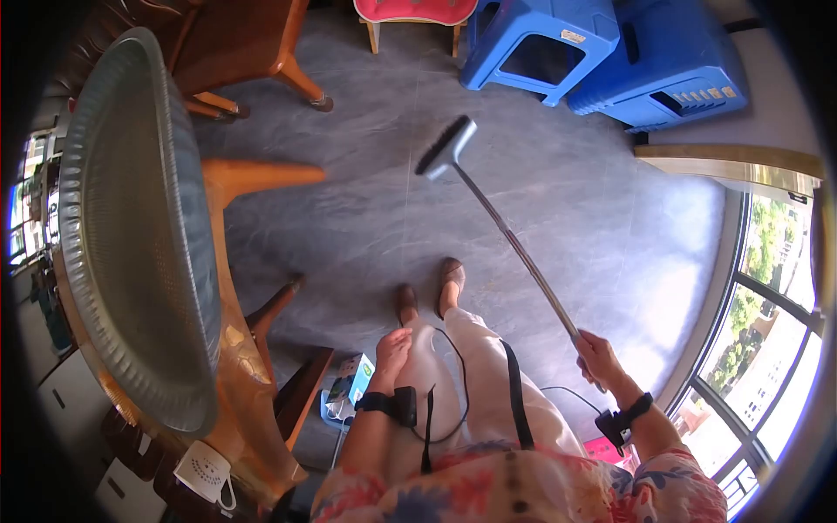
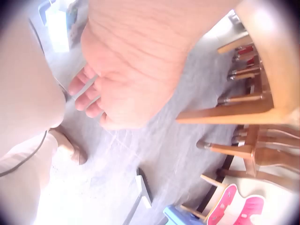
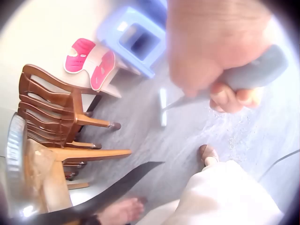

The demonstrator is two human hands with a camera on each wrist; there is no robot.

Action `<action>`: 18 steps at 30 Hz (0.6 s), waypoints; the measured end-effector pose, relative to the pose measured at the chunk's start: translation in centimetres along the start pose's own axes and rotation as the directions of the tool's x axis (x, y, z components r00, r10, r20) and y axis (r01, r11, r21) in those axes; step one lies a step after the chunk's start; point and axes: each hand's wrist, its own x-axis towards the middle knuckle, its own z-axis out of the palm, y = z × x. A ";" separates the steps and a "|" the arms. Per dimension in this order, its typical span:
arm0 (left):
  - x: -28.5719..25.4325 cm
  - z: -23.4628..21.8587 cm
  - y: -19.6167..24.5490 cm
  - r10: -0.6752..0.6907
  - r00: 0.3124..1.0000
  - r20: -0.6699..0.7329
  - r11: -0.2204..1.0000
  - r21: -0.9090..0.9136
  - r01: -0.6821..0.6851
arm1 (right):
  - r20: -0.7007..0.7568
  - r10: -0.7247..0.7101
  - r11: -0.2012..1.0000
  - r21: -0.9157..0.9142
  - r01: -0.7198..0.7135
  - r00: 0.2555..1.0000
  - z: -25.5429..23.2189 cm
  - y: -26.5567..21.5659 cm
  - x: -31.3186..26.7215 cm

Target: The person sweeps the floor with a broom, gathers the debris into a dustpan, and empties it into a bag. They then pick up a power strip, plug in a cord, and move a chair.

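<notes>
Long-handled brush (image 1: 523, 253): slants across the space above the grey floor (image 1: 349, 218), its head (image 1: 449, 150) ahead of the person's shoes (image 1: 451, 273). Bristles dark, head casing light grey. Whether the bristles touch the floor: cannot tell.

Right grip (image 1: 599, 357): fingers curled round the upper end of the handle; its grey end cap (image 3: 269, 65) projects past the hand in the right wrist view.

Left grip (image 1: 392, 353): fingers loosely bent and relaxed, near the left knee. A printed box (image 1: 351, 379) stands low, just beyond that forearm.

Left side: wooden counter (image 1: 248, 357) bearing a large metal basin (image 1: 122, 200), tilted up on edge in the head view. Brown chair (image 1: 235, 44) beyond.

Far side: small pink seat (image 1: 414, 9), then blue stool (image 1: 532, 22) and blue stool stack (image 1: 671, 52). Window (image 1: 754, 336) at right.
</notes>
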 end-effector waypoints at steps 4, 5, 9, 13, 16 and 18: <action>2.0 2.0 -0.8 0.112 0.993 0.044 0.930 0.347 -0.120 | 0.027 -0.259 0.963 0.085 0.256 0.965 2.2 -7.5 6.5; 1.9 2.2 -0.4 0.103 0.993 0.049 0.927 0.357 -0.114 | 0.052 -0.291 0.952 0.117 0.284 0.955 3.0 -9.7 9.1; 1.8 1.7 1.6 0.181 0.978 0.102 0.700 0.686 -0.201 | 0.044 -0.287 0.930 0.251 0.267 0.957 5.4 -13.2 15.6; 2.0 0.1 1.2 0.209 0.970 0.123 0.660 0.714 -0.233 | 0.024 -0.117 0.952 0.287 0.106 0.993 6.0 -3.9 14.6; 2.2 0.5 1.8 0.146 0.983 0.113 0.636 0.750 -0.181 | -0.007 0.050 0.949 0.313 -0.045 0.999 4.8 5.1 7.1; 2.6 0.6 1.4 0.150 0.983 0.109 0.617 0.767 -0.180 | -0.023 0.127 0.950 0.291 -0.115 0.992 3.9 7.2 1.6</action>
